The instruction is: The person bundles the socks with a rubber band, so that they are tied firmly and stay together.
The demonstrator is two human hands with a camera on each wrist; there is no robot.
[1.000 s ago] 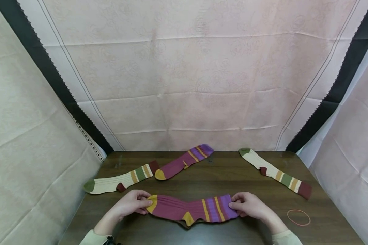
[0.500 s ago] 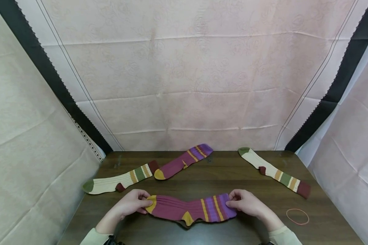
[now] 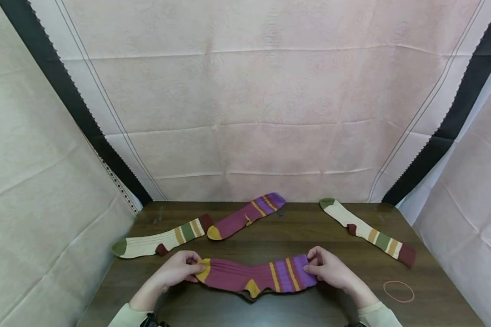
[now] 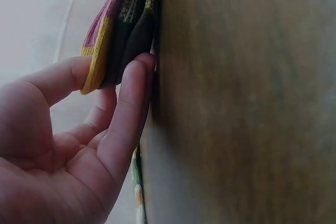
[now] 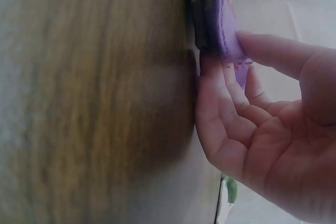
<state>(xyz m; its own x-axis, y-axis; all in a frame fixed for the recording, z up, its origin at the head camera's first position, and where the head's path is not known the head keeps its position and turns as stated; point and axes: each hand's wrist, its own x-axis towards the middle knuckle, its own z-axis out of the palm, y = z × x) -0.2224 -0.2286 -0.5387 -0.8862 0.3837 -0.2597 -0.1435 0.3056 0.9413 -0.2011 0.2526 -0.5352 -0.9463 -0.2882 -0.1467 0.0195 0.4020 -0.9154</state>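
Observation:
A maroon sock [image 3: 237,274] with yellow toe and heel and a purple striped cuff is stretched sideways near the table's front. My left hand [image 3: 179,271] pinches its yellow toe between thumb and fingers; my right hand [image 3: 329,271] pinches the purple cuff. Dark layers [image 4: 123,51] show beneath the maroon one in the left wrist view, with the fingers under them. Whether these are the sock's underside in shadow or another sock, I cannot tell. In the right wrist view, the thumb lies on the purple cuff [image 5: 228,30] and the fingers are below it.
Behind lies a similar maroon sock [image 3: 233,221], its toe close to the cuff of a cream striped sock [image 3: 147,245]. Another cream striped sock [image 3: 360,227] lies at the back right. A pinkish loop [image 3: 398,299] rests on the wooden table [image 3: 286,313] at right.
Both hands and the maroon sock between them have shifted slightly up in the head view, the right hand a little more. The grip stays at toe and cuff. The other socks have not moved.

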